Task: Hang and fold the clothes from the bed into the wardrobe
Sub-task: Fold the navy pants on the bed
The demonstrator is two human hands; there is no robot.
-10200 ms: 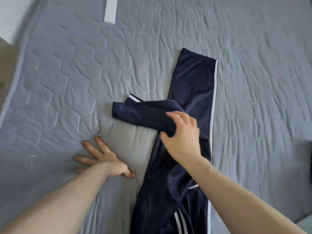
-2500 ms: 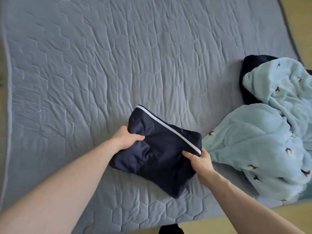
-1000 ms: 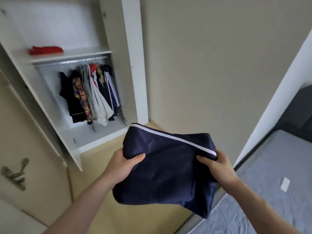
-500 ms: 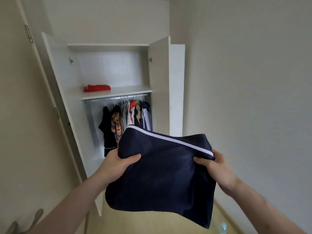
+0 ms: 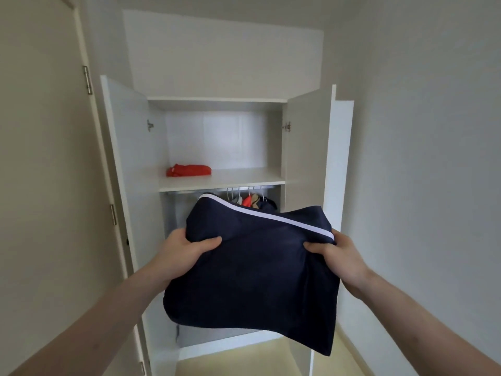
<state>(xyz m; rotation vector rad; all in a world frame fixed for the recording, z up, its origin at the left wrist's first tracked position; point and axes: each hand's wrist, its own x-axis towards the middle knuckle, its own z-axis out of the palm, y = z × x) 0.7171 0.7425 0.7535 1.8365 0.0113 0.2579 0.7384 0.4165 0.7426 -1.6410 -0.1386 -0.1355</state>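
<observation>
A folded navy garment with a white stripe (image 5: 254,275) hangs in front of me, held up at chest height. My left hand (image 5: 181,251) grips its left edge, thumb on top. My right hand (image 5: 337,257) grips its right edge by the stripe. Straight ahead stands the open white wardrobe (image 5: 222,177). Its shelf (image 5: 244,178) carries a folded red garment (image 5: 189,170) at the left. Below the shelf, several hanging clothes (image 5: 252,200) show on the rail, mostly hidden behind the navy garment.
Both wardrobe doors are swung open, the left door (image 5: 124,164) and the right door (image 5: 307,153). A beige room door (image 5: 46,158) fills the left side. A plain wall (image 5: 423,158) runs along the right, with light wooden floor (image 5: 273,359) below.
I have turned from the bed to face the wardrobe squarely and come closer. Both hands keep their grip on the folded navy garment, which is now held in front of the hanging rail.
</observation>
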